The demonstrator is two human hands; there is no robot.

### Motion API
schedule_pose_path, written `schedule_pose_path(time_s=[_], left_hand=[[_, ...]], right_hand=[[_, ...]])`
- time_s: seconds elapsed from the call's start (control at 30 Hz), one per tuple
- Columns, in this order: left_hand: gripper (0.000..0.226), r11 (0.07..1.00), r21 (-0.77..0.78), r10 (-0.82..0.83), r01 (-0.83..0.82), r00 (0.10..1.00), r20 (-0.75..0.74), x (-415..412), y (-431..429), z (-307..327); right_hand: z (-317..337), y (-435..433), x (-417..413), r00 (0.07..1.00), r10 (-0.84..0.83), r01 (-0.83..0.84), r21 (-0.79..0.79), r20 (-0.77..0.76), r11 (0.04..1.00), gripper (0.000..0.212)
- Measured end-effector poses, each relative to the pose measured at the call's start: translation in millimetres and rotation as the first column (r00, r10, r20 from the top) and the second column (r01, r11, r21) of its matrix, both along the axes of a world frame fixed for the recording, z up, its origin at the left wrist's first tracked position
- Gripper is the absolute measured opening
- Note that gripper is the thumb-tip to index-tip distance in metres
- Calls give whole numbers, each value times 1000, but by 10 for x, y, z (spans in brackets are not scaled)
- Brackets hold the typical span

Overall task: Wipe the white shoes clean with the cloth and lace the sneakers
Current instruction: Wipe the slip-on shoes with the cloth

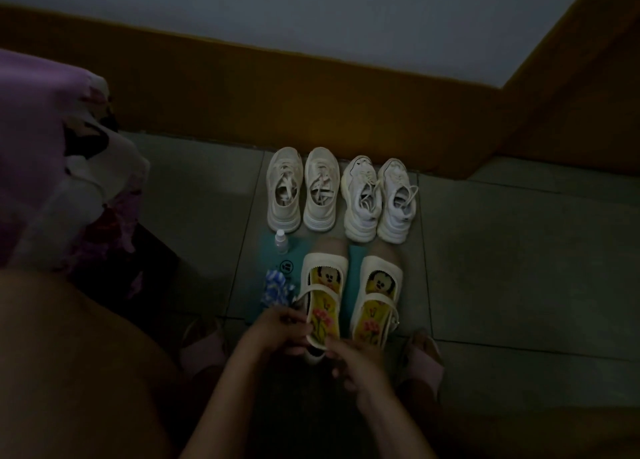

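Observation:
The room is dim. Two white strap shoes with yellow cartoon insoles stand on a teal mat (355,282). My left hand (277,330) grips the left strap shoe (323,296) at its heel-side edge. My right hand (349,361) holds the same shoe's heel from the right. The right strap shoe (377,292) stands untouched. A blue-and-white cloth (275,287) lies crumpled left of the shoes. Behind them, two pairs of white sneakers, the left pair (303,188) and the right pair (379,199), stand with loose laces.
A small white bottle (281,241) stands on the mat's far left corner. A bed with purple floral bedding (52,168) is at the left. A brown skirting wall (277,112) runs behind the sneakers. My feet in pink slippers (424,358) rest on the grey tiles.

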State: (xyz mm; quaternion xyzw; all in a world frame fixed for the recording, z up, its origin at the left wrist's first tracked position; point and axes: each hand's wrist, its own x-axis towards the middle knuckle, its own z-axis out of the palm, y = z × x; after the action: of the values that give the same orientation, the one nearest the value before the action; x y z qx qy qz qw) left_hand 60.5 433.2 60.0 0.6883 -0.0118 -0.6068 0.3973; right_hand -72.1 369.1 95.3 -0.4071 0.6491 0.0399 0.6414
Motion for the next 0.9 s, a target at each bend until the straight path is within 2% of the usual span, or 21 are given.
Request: schedule_pose_path(time_s=[0.07, 0.13, 0.2, 0.33, 0.43, 0.6, 0.8, 0.9], left_hand=[[9, 998, 50, -40, 34, 991, 127, 0, 22, -94], [11, 991, 132, -71, 33, 951, 300, -27, 34, -195], [9, 980, 191, -129, 61, 920, 370, -92, 30, -246], [23, 961, 239, -216, 139, 916, 337, -191, 22, -288], [22, 948, 278, -252, 157, 902, 351, -190, 25, -306], [19, 950, 272, -257, 155, 882, 395, -222, 31, -309], [24, 968, 210, -204, 134, 911, 358, -182, 53, -349], [25, 972, 196, -194, 131, 918, 347, -152, 72, -385]], right_hand=[[-26, 6, 31, 1000, -6, 8, -98, 17, 995, 5], [-70, 35, 65, 1000, 25, -24, -253, 1, 967, 14], [-85, 75, 84, 995, 75, -94, -371, -65, 924, 18], [-126, 151, 72, 981, 137, -185, -435, -140, 881, 24], [-169, 214, 93, 970, 167, -233, -481, -178, 845, 29], [-256, 358, 155, 895, 248, -422, -521, -371, 742, 8], [-329, 357, 123, 833, 337, -545, -550, -438, 633, 5], [-348, 295, 134, 788, 395, -611, -513, -473, 603, 8]])
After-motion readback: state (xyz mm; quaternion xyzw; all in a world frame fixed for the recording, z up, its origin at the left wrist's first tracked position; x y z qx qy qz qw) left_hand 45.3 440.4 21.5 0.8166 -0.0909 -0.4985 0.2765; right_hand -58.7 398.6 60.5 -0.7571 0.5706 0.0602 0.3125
